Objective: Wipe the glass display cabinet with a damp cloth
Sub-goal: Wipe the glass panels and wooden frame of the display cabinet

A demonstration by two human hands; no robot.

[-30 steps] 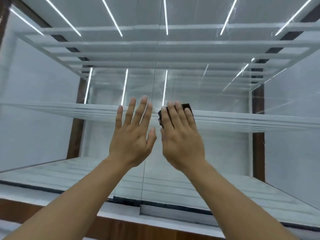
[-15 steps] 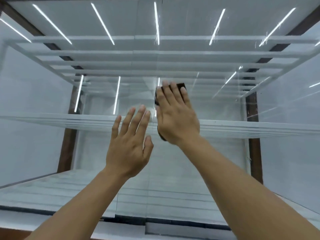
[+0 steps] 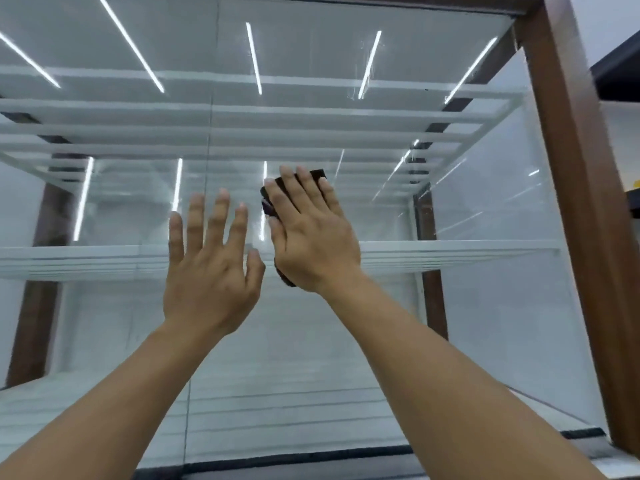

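Note:
The glass display cabinet (image 3: 467, 306) fills the view, with white glass shelves inside and a brown wooden frame. My right hand (image 3: 311, 233) lies flat on the front pane just right of the vertical seam between two panes, pressing a dark cloth (image 3: 318, 174) against the glass. Only the cloth's edges show above my fingertips, left of them and below my palm. My left hand (image 3: 211, 268) is spread flat on the glass beside it, slightly lower, fingers apart and holding nothing.
A brown wooden corner post (image 3: 575, 202) rises at the right edge of the cabinet. A glass shelf (image 3: 450, 252) crosses at hand height. The vertical pane seam (image 3: 207, 168) runs left of my hands. Ceiling light strips reflect in the glass.
My right hand slid the cloth up the glass from shelf level to above it. My left hand stayed spread on the pane. The view swung right, revealing the wooden corner post.

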